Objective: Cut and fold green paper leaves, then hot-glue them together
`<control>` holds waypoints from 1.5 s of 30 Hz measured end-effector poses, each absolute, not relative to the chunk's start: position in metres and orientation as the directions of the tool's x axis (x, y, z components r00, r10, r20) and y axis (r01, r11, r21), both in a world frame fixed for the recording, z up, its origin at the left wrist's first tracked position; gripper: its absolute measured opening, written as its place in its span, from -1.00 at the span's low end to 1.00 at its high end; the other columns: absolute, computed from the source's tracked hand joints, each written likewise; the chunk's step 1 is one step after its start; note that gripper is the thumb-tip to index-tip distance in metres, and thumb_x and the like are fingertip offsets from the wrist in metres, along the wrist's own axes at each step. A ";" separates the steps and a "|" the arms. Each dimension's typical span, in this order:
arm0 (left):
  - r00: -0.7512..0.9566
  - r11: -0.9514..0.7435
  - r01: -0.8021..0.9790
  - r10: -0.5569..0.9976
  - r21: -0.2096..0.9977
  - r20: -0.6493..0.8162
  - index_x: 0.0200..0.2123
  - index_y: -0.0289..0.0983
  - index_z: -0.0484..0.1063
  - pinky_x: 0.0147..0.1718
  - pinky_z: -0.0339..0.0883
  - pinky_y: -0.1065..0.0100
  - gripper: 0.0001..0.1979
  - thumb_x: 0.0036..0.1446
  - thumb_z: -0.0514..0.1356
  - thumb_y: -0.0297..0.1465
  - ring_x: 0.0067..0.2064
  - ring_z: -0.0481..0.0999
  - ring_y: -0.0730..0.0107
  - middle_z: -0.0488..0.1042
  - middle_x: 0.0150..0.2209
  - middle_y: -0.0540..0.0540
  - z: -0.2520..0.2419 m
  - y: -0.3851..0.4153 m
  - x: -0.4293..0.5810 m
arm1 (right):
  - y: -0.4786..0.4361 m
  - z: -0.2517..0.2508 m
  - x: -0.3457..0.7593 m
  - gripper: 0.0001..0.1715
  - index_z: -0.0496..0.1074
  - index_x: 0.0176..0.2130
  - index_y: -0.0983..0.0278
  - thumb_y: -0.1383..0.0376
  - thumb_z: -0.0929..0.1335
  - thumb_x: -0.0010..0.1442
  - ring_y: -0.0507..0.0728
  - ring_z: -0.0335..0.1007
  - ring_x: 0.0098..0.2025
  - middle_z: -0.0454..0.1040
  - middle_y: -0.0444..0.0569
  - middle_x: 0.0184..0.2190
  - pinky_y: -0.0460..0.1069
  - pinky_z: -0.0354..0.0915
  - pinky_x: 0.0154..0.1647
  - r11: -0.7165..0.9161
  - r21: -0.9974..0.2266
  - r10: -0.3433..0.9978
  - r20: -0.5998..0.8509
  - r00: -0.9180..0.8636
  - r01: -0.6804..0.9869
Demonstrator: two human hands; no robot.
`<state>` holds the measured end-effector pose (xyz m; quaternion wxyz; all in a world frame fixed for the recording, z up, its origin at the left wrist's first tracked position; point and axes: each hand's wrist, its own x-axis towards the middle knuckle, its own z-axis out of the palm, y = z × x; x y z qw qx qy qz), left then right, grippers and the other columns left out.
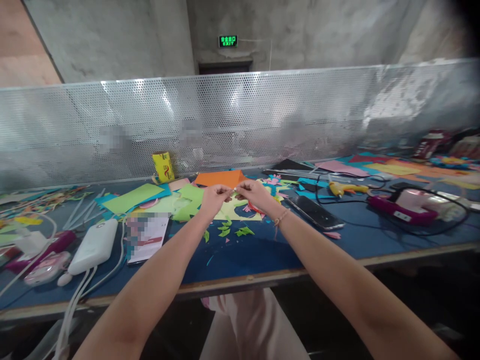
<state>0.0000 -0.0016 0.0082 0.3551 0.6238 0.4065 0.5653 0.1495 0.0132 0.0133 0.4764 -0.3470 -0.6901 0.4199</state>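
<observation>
Centrally, hands (214, 200) (255, 195) together, bare tabletop (240, 257) near edge (258, 279).

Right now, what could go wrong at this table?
The tiny piece between the fingers might slip and vanish among green paper scraps. The yellow glue gun, if hot, could scorch nearby blue paper. The white cables hanging over the table edge might snag and drag the power bank off.

Small pale piece (235, 190) between left hand (216, 198) and right hand (252, 193), outline unclear
</observation>
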 end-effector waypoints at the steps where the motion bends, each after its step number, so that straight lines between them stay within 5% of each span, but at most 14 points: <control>1: 0.042 -0.408 0.084 0.913 0.909 0.406 -0.56 -0.33 0.42 -0.49 0.30 0.41 -0.78 -0.24 0.29 -0.28 -0.58 0.38 0.50 0.39 -0.65 -0.01 0.009 -0.002 0.000 | 0.014 0.013 0.150 -0.83 0.36 -0.50 0.33 0.25 0.37 -0.05 -0.03 0.37 -0.53 0.39 -0.13 -0.60 -0.11 0.33 -0.42 0.417 -0.906 0.877 0.379 -0.297 0.076; 6: 0.091 -0.343 -0.035 0.934 0.939 0.345 -0.53 -0.35 0.43 -0.41 0.34 0.37 -0.75 -0.25 0.30 -0.28 -0.53 0.42 0.48 0.41 -0.59 -0.01 0.013 -0.004 0.000 | 0.010 0.018 0.149 -0.83 0.33 -0.54 0.33 0.27 0.37 -0.07 -0.04 0.32 -0.60 0.36 -0.15 -0.66 -0.12 0.28 -0.52 0.474 -0.868 0.870 0.436 -0.232 0.146; 11: 0.064 -0.388 0.063 0.921 0.919 0.384 -0.56 -0.35 0.39 -0.48 0.32 0.40 -0.80 -0.19 0.28 -0.32 -0.58 0.40 0.50 0.38 -0.65 0.01 0.015 -0.006 0.000 | 0.002 0.022 0.146 -0.82 0.32 -0.54 0.32 0.26 0.34 -0.04 -0.02 0.33 -0.58 0.35 -0.14 -0.66 -0.10 0.29 -0.49 0.503 -0.836 0.860 0.459 -0.223 0.220; 17: -0.053 -0.423 0.082 0.902 0.902 0.428 -0.53 -0.32 0.37 -0.52 0.27 0.44 -0.83 -0.13 0.23 -0.32 -0.54 0.43 0.47 0.40 -0.61 0.00 0.011 -0.005 0.002 | 0.009 0.014 0.144 -0.76 0.29 -0.44 0.31 0.21 0.37 -0.09 -0.02 0.34 -0.51 0.36 -0.13 -0.55 -0.08 0.32 -0.42 0.456 -0.883 0.871 0.418 -0.259 0.108; 26: -0.001 -0.322 0.029 0.947 0.946 0.322 -0.50 -0.33 0.35 -0.49 0.28 0.42 -0.82 -0.27 0.28 -0.50 -0.54 0.42 0.48 0.42 -0.61 -0.02 0.004 -0.001 0.008 | 0.017 0.010 0.149 -0.82 0.36 -0.36 0.32 0.27 0.29 -0.01 -0.02 0.30 -0.47 0.37 -0.09 -0.50 -0.10 0.28 -0.44 0.486 -0.859 0.866 0.448 -0.222 0.163; 34: 0.002 -0.235 -0.173 0.971 0.956 0.239 -0.47 -0.35 0.34 -0.43 0.35 0.37 -0.90 -0.16 0.19 -0.56 -0.54 0.47 0.45 0.45 -0.58 -0.05 0.004 -0.001 0.007 | 0.023 0.008 0.154 -0.72 0.37 -0.27 0.29 0.33 0.33 -0.09 0.01 0.36 -0.32 0.42 -0.05 -0.34 -0.05 0.31 -0.28 0.496 -0.868 0.830 0.470 -0.300 0.011; 45: 0.007 -0.284 -0.143 0.958 0.948 0.288 -0.56 -0.35 0.35 -0.40 0.36 0.37 -0.82 -0.19 0.28 -0.37 -0.51 0.46 0.47 0.41 -0.59 -0.02 -0.001 -0.001 0.009 | 0.016 0.012 0.149 -0.78 0.36 -0.31 0.35 0.38 0.33 -0.06 0.00 0.35 -0.42 0.45 -0.01 -0.42 -0.09 0.29 -0.40 0.500 -0.844 0.857 0.450 -0.251 0.195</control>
